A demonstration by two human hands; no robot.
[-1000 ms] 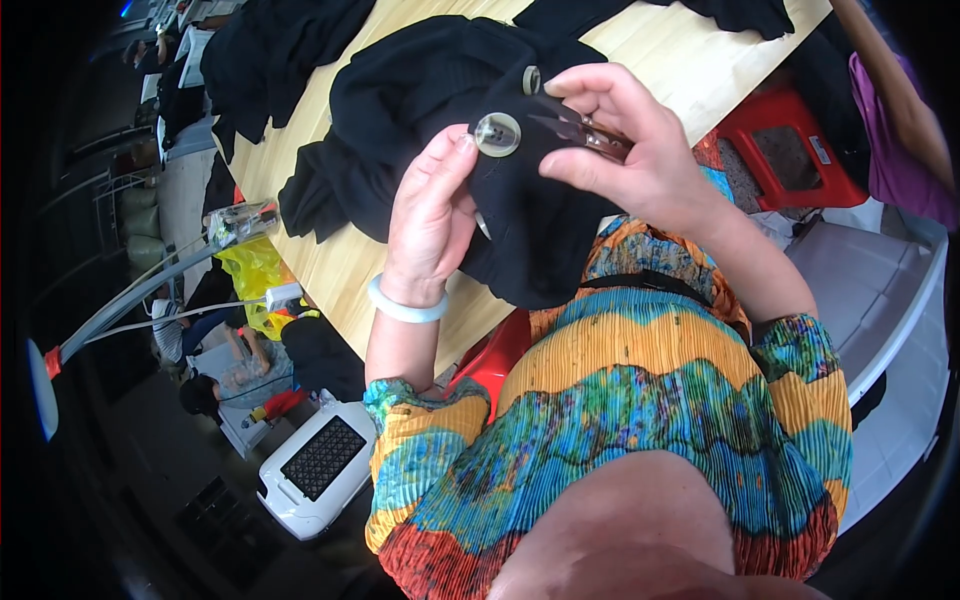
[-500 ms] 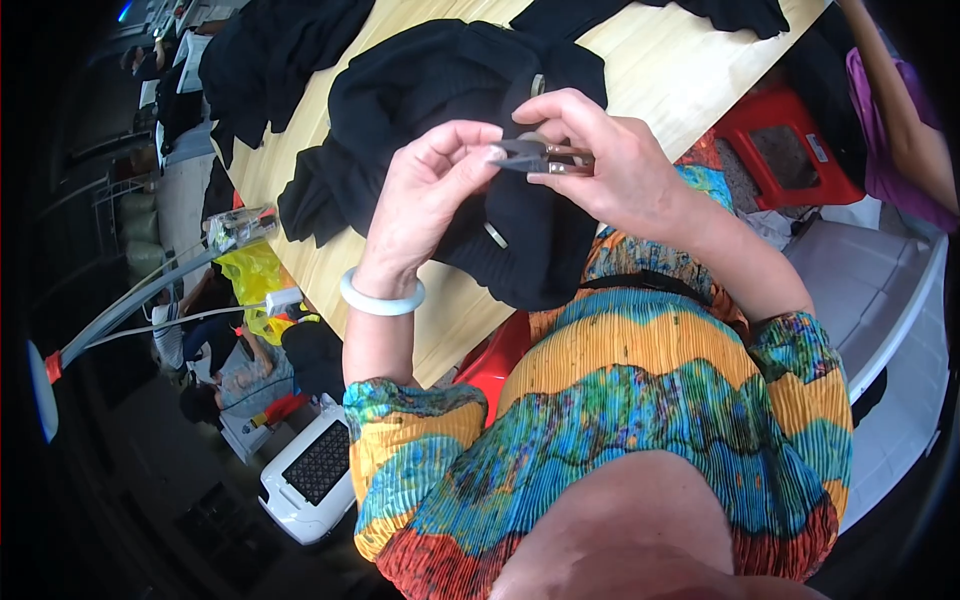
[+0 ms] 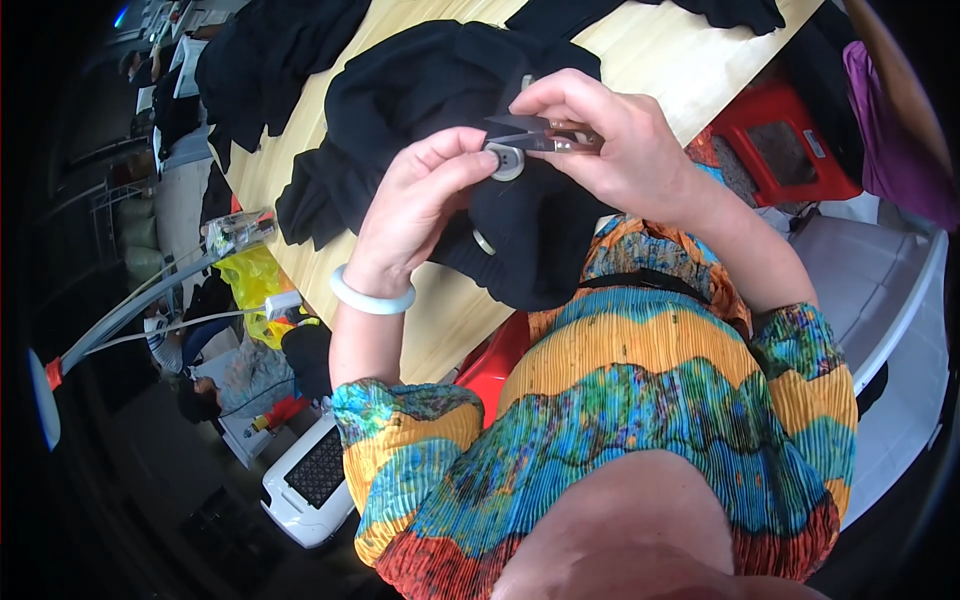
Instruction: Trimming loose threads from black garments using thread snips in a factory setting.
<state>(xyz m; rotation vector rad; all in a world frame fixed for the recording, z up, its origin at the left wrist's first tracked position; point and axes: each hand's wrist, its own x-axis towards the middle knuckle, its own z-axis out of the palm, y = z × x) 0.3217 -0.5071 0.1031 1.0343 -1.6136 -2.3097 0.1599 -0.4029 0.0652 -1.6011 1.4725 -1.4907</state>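
Note:
My right hand (image 3: 630, 150) is closed round a pair of thread snips (image 3: 545, 138), whose dark blades are parted and point left. Just under the blades a round pale button (image 3: 508, 162) faces up. It sits on a black knitted garment (image 3: 420, 95) heaped on the table. My left hand (image 3: 425, 195), with a pale bangle at the wrist, pinches the garment at the button's left edge. Lower on the black cloth, another button (image 3: 483, 242) shows edge-on, and a further button (image 3: 527, 84) peeks out above the snips.
The pale wooden table (image 3: 690, 60) bears more black garments (image 3: 270, 60) at the far left and far edge. A lamp arm (image 3: 150, 290) and a yellow bag (image 3: 250, 285) are at the left. A red stool (image 3: 785, 145) and a grey plastic bin (image 3: 860, 270) stand at right, near another person's arm (image 3: 895, 90).
The button under the snips has come into view, turned face up. The blades have parted wider and now lie over its upper edge. Both hands have shifted slightly.

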